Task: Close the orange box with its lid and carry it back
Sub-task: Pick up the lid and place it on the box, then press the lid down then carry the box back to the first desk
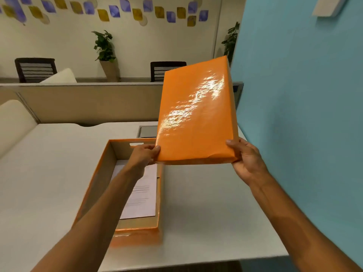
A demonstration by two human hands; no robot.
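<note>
The glossy orange lid [196, 114] is held up in the air, tilted with its top face toward me, to the right of and above the box. My left hand [144, 155] grips its near left corner and my right hand [244, 160] grips its near right corner. The open orange box [94, 185] stands on the white desk [206, 213] below my left arm. It has cardboard-brown inner walls and a handle slot in its far wall. White printed papers [141, 195] lie flat inside it.
A light blue partition [304, 114] rises close on the right of the desk. A beige divider [88, 103] runs along the far edge, with a grey cable hatch [147, 131] in front of it. Black chairs and potted plants stand beyond.
</note>
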